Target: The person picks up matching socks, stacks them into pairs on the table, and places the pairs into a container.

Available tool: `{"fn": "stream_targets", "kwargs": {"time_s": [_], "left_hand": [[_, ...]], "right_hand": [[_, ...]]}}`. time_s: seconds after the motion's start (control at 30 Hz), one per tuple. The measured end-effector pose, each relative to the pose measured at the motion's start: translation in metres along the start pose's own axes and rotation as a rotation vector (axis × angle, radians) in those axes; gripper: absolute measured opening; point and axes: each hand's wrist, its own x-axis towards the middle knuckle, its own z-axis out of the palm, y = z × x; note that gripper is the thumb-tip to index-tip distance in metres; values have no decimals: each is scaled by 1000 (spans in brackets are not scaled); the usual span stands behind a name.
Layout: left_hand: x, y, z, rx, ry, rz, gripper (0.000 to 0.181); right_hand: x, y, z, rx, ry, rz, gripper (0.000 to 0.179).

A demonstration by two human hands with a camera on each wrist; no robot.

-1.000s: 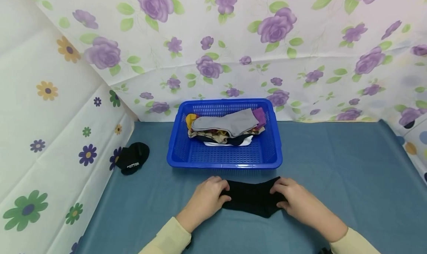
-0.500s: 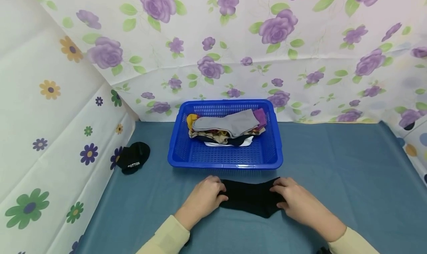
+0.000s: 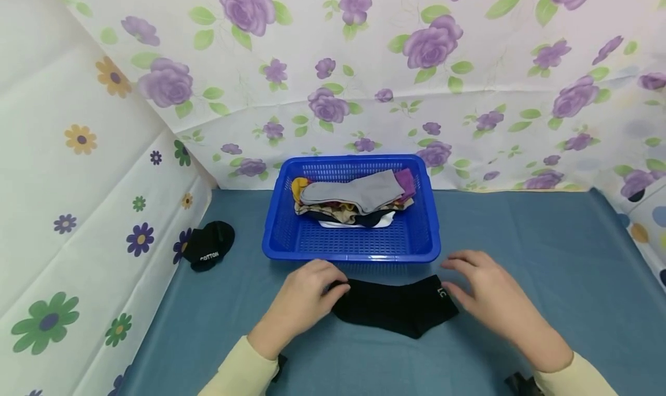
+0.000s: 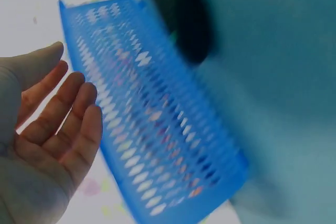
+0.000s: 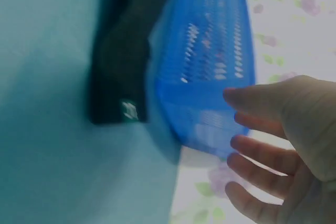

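Note:
A black sock (image 3: 390, 306) with white lettering at its cuff lies flat on the blue-green cloth in the head view. My left hand (image 3: 307, 295) is at its toe end, overlapping it slightly there; the left wrist view shows loosely bent fingers (image 4: 84, 135) with nothing in them, apart from the sock (image 4: 184, 24). Just off the cuff, my right hand (image 3: 491, 292) hovers with thumb and fingers spread. Its fingers (image 5: 257, 177) hold nothing in the right wrist view, where the sock (image 5: 118, 51) is blurred.
Behind the sock stands a blue plastic basket (image 3: 351, 258) holding several folded socks, a grey one (image 3: 359, 192) on top. A black bundle (image 3: 210, 245) marked COTTON lies at the left. Flower-printed sheets (image 3: 385, 124) rise at the back and sides.
Both hands were gripping the sock's ends. Now the right hand has let go and moved up and right, uncovering the lettering; the left hand has released the toe and shifted left.

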Motion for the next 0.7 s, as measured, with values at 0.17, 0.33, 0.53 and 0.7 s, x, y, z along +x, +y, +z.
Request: {"fn": "stream_targets", "kwargs": {"time_s": [0.17,0.33,0.53,0.7], "left_hand": [[-1,-8,-24,74,156,-87,9],[-10,-19,-34,86,219,-200,14],[-18,-31,-35,95,238,-257,17],[-21,-48,-42,151,320,-262,18]], "right_hand": [[3,4,-18,-19,125,42,34],[3,9,-20,-44,148,90,34],[-1,14,-11,-74,73,169,32],[-1,17,-8,-80,63,193,31]]}}
